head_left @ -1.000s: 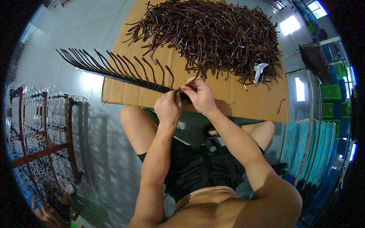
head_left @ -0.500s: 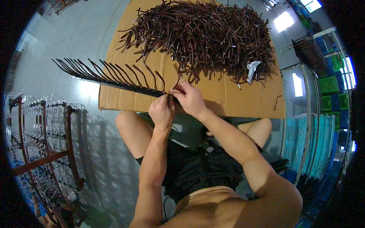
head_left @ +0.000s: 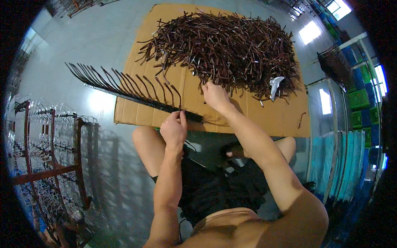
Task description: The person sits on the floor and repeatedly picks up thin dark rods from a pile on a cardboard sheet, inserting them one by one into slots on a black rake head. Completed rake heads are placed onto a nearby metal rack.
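A long black bar (head_left: 151, 103) lies slanted over the left part of a cardboard sheet (head_left: 248, 118). Thin dark-brown bent pieces, which look like eyeglass temples (head_left: 145, 84), stand up from it in a row. My left hand (head_left: 173, 129) is closed on the bar, thumb and finger pinched beside the row's rightmost temple; the bar's bare right end extends past the fingers. My right hand (head_left: 216, 97) is at the near edge of a large heap of similar brown temples (head_left: 223, 49). Its fingers are curled together, and whatever they hold is hidden.
A crumpled white scrap (head_left: 276, 85) rests on the heap's right side. One loose temple (head_left: 301, 120) lies near the cardboard's right edge. Racks (head_left: 49, 171) with clear frame-like parts stand at left; green crates (head_left: 357, 99) and turquoise sheeting (head_left: 347, 161) are at right.
My right hand has left the bar and moved forward and right to the heap's near edge. My left hand has stayed at the bar, whose right end is now uncovered. The view has shifted slightly.
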{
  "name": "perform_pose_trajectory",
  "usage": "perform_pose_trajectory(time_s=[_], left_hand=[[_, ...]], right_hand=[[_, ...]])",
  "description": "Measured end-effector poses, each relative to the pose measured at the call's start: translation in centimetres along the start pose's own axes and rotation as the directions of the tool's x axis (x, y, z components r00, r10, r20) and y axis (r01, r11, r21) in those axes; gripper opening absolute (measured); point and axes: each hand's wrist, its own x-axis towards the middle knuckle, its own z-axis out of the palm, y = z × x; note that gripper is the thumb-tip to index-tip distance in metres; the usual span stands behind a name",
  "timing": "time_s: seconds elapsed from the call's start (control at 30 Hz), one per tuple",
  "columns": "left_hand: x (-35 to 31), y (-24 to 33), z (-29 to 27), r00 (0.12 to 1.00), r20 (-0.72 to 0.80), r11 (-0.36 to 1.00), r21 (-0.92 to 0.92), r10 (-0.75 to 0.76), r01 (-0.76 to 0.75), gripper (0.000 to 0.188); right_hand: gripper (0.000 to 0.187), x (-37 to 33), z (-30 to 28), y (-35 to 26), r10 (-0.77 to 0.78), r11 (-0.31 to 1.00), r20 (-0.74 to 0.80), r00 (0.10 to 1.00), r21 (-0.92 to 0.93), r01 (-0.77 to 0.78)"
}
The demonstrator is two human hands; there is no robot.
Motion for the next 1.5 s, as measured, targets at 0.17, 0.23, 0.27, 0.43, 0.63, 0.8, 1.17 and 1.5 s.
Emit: perform_pose_trajectory(time_s=[0.17,0.23,0.27,0.43,0.63,0.8,1.17,1.5], left_hand=[[-0.7,1.1,-0.1,0.998,0.017,0.997,-0.060,0.057,-0.056,0.018],[-0.5,1.3,-0.1,0.998,0.017,0.997,-0.032,0.066,-0.066,0.018],[-0.5,1.1,0.1,0.996,-0.007,0.996,-0.011,0.094,-0.094,0.018],[-0.1,1.1,0.4,0.989,-0.031,0.987,-0.066,0.146,-0.148,0.016],[0.1,1.2,0.3,0.983,-0.022,0.981,-0.055,0.183,-0.184,0.014],[0.2,1.0,0.7,0.982,-0.014,0.981,-0.028,0.191,-0.191,0.013],[-0.2,1.2,0.5,0.991,-0.001,0.990,-0.041,0.136,-0.136,0.012],[0.1,1.0,0.8,0.990,-0.030,0.990,-0.027,0.137,-0.138,0.014]], right_hand=[[0.020,-3.1,0.3,1.6,-0.123,0.970,0.073,0.990,-0.203,0.135],[0.019,-4.1,-0.3,2.8,-0.170,0.973,0.069,0.983,-0.148,0.178],[0.018,-4.8,-0.8,2.9,-0.174,0.985,0.049,0.984,0.008,0.173],[0.015,-6.3,-2.5,0.6,0.101,0.325,0.520,0.848,0.789,-0.522],[0.018,-6.1,-1.7,-1.9,0.020,0.464,0.111,0.994,0.879,-0.108],[0.019,-6.1,1.6,-2.5,-0.130,0.650,-0.083,0.988,0.745,0.148],[0.018,-6.2,-0.4,-3.4,-0.313,0.874,0.156,0.937,0.434,0.220],[0.020,1.6,0.9,-0.7,-0.749,0.558,0.196,0.633,-0.327,0.763]])
